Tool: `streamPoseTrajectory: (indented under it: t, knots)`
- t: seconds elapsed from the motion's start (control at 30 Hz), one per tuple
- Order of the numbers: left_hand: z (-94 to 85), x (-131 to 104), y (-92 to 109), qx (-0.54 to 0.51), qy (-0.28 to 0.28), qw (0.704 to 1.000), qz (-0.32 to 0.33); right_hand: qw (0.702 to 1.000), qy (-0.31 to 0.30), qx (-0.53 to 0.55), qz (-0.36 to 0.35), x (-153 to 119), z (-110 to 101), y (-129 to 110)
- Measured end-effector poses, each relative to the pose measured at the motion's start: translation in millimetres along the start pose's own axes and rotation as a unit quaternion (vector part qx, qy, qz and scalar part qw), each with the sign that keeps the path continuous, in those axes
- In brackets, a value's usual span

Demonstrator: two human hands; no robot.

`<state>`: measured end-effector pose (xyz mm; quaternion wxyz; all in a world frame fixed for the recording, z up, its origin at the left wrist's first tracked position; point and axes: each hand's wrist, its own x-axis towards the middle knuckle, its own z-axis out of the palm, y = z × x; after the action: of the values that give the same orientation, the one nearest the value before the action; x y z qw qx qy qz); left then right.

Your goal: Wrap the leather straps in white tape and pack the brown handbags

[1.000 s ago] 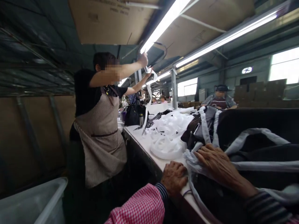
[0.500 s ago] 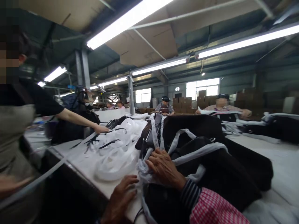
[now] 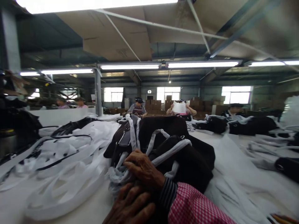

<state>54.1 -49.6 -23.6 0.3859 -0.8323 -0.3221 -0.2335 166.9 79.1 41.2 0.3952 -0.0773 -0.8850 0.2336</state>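
A black bag lies in the middle of the table, its straps wrapped in pale white material. My right hand rests on the near left part of the bag, over a bunched wrapped strap; its fingers are bent and their tips are partly hidden, so a grip cannot be made out. Just below it, my left hand lies with its fingers spread against the bag's near edge, holding nothing visible.
White strips and dark straps heap on the left of the table. Pale sheets lie to the right, with more black bags beyond. People sit across the table, one holding up a white sheet.
The view has turned right, and the standing person on the left is out of sight. My left hand has come onto the bag beside my right hand, which stays on it.
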Motion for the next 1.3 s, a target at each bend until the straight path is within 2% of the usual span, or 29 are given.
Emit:
streamPoseTrajectory:
  t: [0.1, 0.23, 0.3, 0.37, 0.43, 0.5, 0.53, 0.57, 0.63, 0.73, 0.83, 0.9, 1.0, 1.1, 1.2, 1.27, 1.3]
  knots:
    - [-13.2, -3.3, -7.7, -0.009, 0.000, 1.000, 0.008, 1.000, 0.008, -0.027, 0.009, 3.3, -0.5, -10.4]
    - [-10.2, -10.5, -0.1, -0.018, 0.025, 0.999, -0.020, 0.986, 0.059, -0.154, 0.009, -4.8, -18.1, -47.7]
    - [-5.7, -14.6, 5.9, -0.039, 0.022, 0.998, -0.033, 0.958, 0.097, -0.270, 0.017, -26.1, -36.4, -67.3]
    - [-3.0, -18.4, 9.6, -0.072, -0.007, 0.996, -0.050, 0.912, 0.136, -0.382, 0.053, -60.8, -58.4, -76.6]
    - [-3.3, -21.7, 9.4, -0.098, -0.041, 0.992, -0.070, 0.863, 0.191, -0.453, 0.117, -101.5, -80.7, -70.2]
    - [-6.6, -24.2, 3.7, -0.106, -0.060, 0.990, -0.069, 0.823, 0.220, -0.485, 0.197, -135.5, -97.9, -50.8]
    - [-9.4, -25.2, -1.7, -0.104, -0.064, 0.991, -0.059, 0.811, 0.234, -0.482, 0.236, -146.3, -102.7, -39.5]
    - [-13.0, -26.1, -8.8, -0.101, -0.063, 0.992, -0.045, 0.811, 0.230, -0.466, 0.269, -151.9, -104.2, -29.3]
    - [-21.7, -28.5, -28.5, -0.093, -0.066, 0.993, -0.031, 0.813, 0.210, -0.442, 0.317, -147.4, -97.8, -17.2]
    - [-32.9, -37.1, -68.0, -0.076, -0.075, 0.993, -0.049, 0.806, 0.190, -0.430, 0.360, -115.4, -73.1, -22.0]
    - [-31.6, -57.4, -103.3, -0.058, -0.075, 0.992, -0.086, 0.817, 0.148, -0.435, 0.348, -90.5, -47.0, -35.8]
    - [-23.4, -76.4, -112.7, -0.055, -0.056, 0.992, -0.101, 0.832, 0.105, -0.443, 0.318, -92.5, -36.1, -40.4]
    - [-12.4, -100.1, -102.6, -0.042, 0.000, 0.996, -0.082, 0.847, 0.054, -0.445, 0.285, -115.4, -36.3, -42.3]
    - [-20.1, -99.9, -79.7, -0.064, 0.049, 0.993, -0.091, 0.853, -0.002, -0.442, 0.276, -132.1, -54.8, -48.9]
    - [-44.9, -69.9, -60.2, -0.129, 0.109, 0.976, -0.136, 0.844, -0.047, -0.453, 0.283, -118.6, -79.9, -62.6]
    - [-56.8, -40.5, -52.1, -0.143, 0.170, 0.966, -0.129, 0.837, -0.032, -0.472, 0.277, -92.9, -93.3, -71.7]
    - [-57.3, -25.9, -49.8, -0.139, 0.175, 0.968, -0.111, 0.836, -0.013, -0.478, 0.269, -76.8, -98.2, -75.2]
